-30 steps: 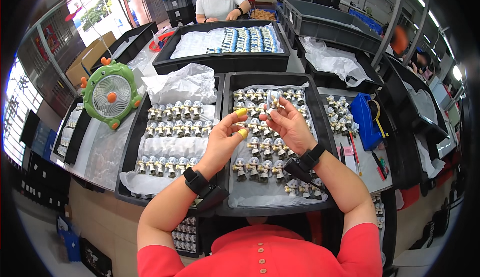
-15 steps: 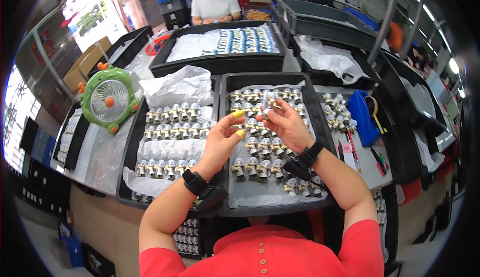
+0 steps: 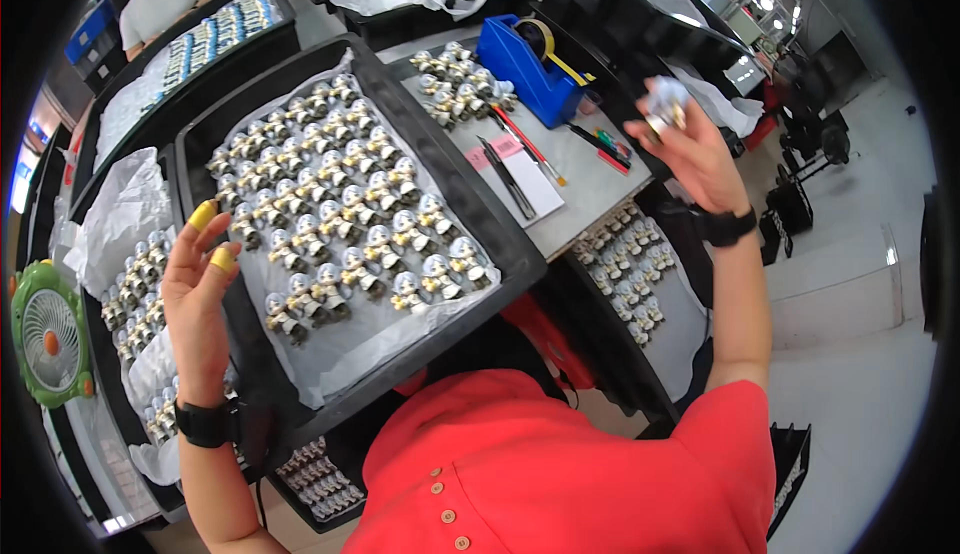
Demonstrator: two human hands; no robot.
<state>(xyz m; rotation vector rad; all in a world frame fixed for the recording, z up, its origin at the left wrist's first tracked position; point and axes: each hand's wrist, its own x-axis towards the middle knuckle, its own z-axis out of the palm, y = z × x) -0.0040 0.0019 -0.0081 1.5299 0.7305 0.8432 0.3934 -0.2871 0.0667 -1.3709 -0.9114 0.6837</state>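
My right hand (image 3: 695, 159) is raised at the right, clear of the table, its fingers closed on a small figurine (image 3: 665, 106) with a pale head, slightly blurred. My left hand (image 3: 200, 299) hovers by the left rim of a black tray (image 3: 520, 254). Yellow covers sit on two of its fingertips, which are apart with nothing between them. Rows of similar figurines (image 3: 355, 204), pale-haired with yellow and dark parts, stand on white sheeting in that tray.
A blue tape dispenser (image 3: 525, 74), loose figurines (image 3: 460, 84), a black pen (image 3: 508, 179) and a red brush (image 3: 530, 144) lie on the table to the right. A lower tray (image 3: 690, 354) holds more figurines. A green fan (image 3: 50, 339) stands far left; a person (image 3: 165, 4) sits beyond.
My view has turned to the right. My right hand has carried the figurine from above the tray out to the right. My left hand is now farther from it.
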